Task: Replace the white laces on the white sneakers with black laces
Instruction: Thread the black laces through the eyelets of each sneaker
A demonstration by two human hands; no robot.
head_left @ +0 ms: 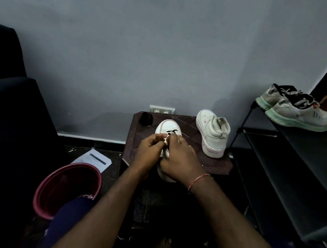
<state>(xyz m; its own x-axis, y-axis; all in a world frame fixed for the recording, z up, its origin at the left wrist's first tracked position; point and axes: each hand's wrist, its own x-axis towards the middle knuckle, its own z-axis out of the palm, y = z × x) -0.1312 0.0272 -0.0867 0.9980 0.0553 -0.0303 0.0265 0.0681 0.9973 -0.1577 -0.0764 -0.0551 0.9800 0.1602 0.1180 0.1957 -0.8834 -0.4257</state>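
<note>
A white sneaker (168, 127) lies on the small brown table (210, 164), toe pointing away from me. A black lace (171, 132) crosses its lowest eyelets near the toe. My left hand (151, 149) and my right hand (177, 158) meet over the middle of the shoe, fingers curled and pinching at the lace and eyelet area; what lies under them is hidden. The second white sneaker (212, 134) stands to the right, heel toward me, with no lace visible. A dark bundle (145, 118), possibly another black lace, sits at the table's back left corner.
A dark red bucket (67, 188) stands on the floor at my left, with a sheet of paper (93, 159) behind it. A black shoe rack (291, 173) on the right carries a pair of grey running shoes (295, 108). A dark chair fills the left edge.
</note>
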